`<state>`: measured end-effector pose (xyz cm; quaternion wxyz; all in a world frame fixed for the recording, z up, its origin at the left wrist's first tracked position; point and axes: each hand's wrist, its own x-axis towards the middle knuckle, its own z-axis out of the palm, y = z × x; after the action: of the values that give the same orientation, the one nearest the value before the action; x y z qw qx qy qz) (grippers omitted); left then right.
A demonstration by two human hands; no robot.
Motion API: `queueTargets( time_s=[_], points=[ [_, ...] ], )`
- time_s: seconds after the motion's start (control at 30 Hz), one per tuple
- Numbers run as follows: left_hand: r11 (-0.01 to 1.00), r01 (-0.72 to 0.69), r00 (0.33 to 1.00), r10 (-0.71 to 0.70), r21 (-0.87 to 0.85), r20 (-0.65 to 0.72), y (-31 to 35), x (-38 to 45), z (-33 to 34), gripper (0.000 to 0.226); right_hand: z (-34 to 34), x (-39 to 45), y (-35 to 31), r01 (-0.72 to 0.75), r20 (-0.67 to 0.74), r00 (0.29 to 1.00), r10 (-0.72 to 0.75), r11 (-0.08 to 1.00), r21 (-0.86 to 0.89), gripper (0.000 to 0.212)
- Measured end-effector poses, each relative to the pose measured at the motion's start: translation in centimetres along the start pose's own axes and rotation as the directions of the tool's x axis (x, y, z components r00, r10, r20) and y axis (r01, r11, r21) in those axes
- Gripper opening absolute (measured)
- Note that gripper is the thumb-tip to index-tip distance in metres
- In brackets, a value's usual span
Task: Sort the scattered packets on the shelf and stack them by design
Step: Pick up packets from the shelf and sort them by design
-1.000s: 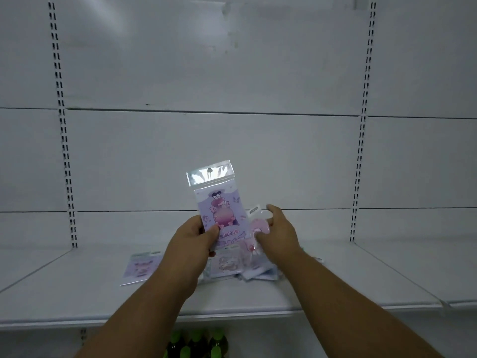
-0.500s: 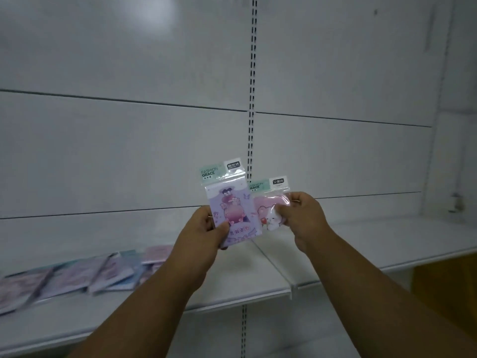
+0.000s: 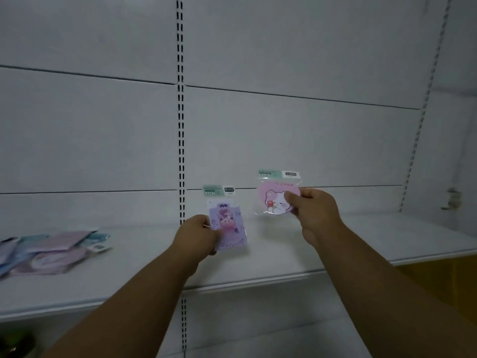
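Observation:
My left hand (image 3: 197,235) grips a purple rectangular packet (image 3: 229,223) with a cartoon figure and a green header, held upright just above the white shelf (image 3: 284,257). My right hand (image 3: 316,213) pinches a pink heart-shaped packet (image 3: 275,198) with a white bear, held higher and to the right. The two packets are apart. A loose pile of pink, purple and blue packets (image 3: 51,251) lies on the shelf at far left.
A slotted upright (image 3: 180,125) runs down the white back panel behind the hands. Another upright (image 3: 423,120) stands at right. Yellow surface (image 3: 438,277) shows below the shelf's right end. Something dark green (image 3: 15,344) sits at bottom left.
The view has swung right, so the pile now lies at far left. Both hands have lowered and spread apart; the purple packet is near the shelf and the pink one has moved right.

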<state>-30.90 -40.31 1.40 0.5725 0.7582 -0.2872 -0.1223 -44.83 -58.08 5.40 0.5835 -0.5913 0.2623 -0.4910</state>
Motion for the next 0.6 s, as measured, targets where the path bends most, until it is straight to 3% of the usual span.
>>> queueTargets(
  time_s=[0.17,0.3,0.4,0.5,0.6],
  points=[
    [0.952,0.090,0.995,-0.098,0.291,0.012,-0.5,3.5,2.5,0.014,-0.4,1.5,0.9,-0.056,0.059,0.997,0.054,0.998,0.035,0.007],
    [0.780,0.094,0.992,-0.125,0.619,0.007,-0.9,5.0,3.0,0.024,0.2,2.2,1.0,-0.096,0.111,0.990,0.091,0.995,0.038,0.004],
    [0.716,0.123,0.989,-0.146,0.687,-0.025,-0.9,5.3,3.0,0.020,0.3,2.8,1.0,-0.091,0.124,0.989,0.086,0.995,0.035,0.005],
    [0.628,0.100,0.988,-0.153,0.772,-0.004,-0.9,5.7,3.0,0.034,0.2,3.2,1.7,-0.107,0.115,0.988,0.104,0.994,0.018,0.007],
    [0.616,0.053,0.998,-0.056,0.786,-0.024,-0.7,6.1,3.5,0.024,-0.5,3.5,2.3,-0.134,0.153,0.979,0.131,0.991,0.007,0.007]
  ],
)
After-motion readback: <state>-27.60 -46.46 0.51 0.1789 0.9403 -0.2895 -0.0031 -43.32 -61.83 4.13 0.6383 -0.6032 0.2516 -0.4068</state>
